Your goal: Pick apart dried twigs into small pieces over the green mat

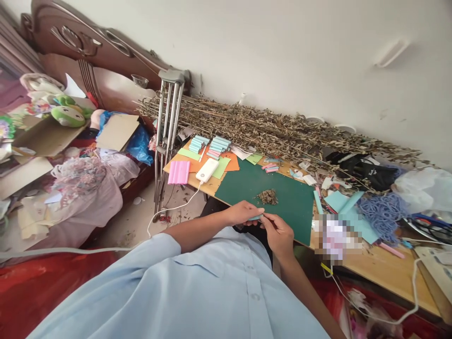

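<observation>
Close to my body, at the front edge of the green mat (292, 220), both hands come together on a small light blue paper roll (254, 217). My left hand (243, 213) is closed around the roll, its thumb lying along the top. With thumb and fingers pinched, my right hand (278, 231) grips the roll's right end, which the fingers mostly hide. Just beyond the hands, a small heap of crumbled dried leaves (267, 196) lies on the mat.
Light blue rolls (219, 143), pink rolls (179, 172) and a white power bank (207, 170) with a cable lie left. Dried plant stalks (247, 117) line the wall. Crutches (169, 113) stand at the left corner. Blue yarn (383, 214) and blue paper (356, 221) lie right.
</observation>
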The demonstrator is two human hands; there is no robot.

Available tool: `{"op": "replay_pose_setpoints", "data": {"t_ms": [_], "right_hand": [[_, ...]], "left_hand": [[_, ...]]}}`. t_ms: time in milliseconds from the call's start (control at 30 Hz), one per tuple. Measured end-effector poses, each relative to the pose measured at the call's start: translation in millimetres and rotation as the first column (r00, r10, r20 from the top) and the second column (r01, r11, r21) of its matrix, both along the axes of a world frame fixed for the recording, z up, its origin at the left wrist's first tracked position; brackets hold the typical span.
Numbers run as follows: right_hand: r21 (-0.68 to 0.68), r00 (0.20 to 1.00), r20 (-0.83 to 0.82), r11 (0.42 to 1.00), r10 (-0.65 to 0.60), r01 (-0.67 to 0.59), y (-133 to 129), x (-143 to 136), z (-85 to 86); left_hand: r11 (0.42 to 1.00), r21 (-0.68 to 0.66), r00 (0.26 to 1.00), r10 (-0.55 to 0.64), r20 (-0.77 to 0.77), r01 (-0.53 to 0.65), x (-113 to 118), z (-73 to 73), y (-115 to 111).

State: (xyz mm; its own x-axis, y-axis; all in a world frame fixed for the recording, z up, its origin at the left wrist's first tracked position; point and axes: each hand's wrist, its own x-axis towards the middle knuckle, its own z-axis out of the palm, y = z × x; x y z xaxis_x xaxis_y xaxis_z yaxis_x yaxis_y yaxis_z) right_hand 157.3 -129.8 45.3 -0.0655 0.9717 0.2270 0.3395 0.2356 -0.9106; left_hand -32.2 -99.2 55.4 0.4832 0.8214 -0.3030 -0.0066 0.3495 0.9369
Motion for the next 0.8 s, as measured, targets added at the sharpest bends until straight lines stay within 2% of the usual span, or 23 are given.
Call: {"op": "replay_pose_setpoints", "data": {"t_ms": [133,267,500,800], "right_hand": [[-0.13,0.988,-0.094,0.985,-0.126,0.113,1,6,-8.1],[-0.191,0.984,-0.149,0.979,-0.101,0.072,4,5,-9.2],[-0.232,0.985,-0.146,0.971,-0.088,0.052,12,-5,-0.1],[-0.222,0.972,-0.228,0.975,-0.06,0.008,16,-17,-14.1]], "left_hand": [[0.993,0.04,0.992,-0.11,-0.069,0.113,-6,8.2,7],[0.947,0.204,0.955,-0.204,-0.214,0.248,-12,19.2,15],[0.828,0.446,0.889,-0.128,-0.439,0.34,-26,20.8,25],[0.74,0.466,0.8,-0.161,-0.578,0.485,-46,28.0,33]]}}
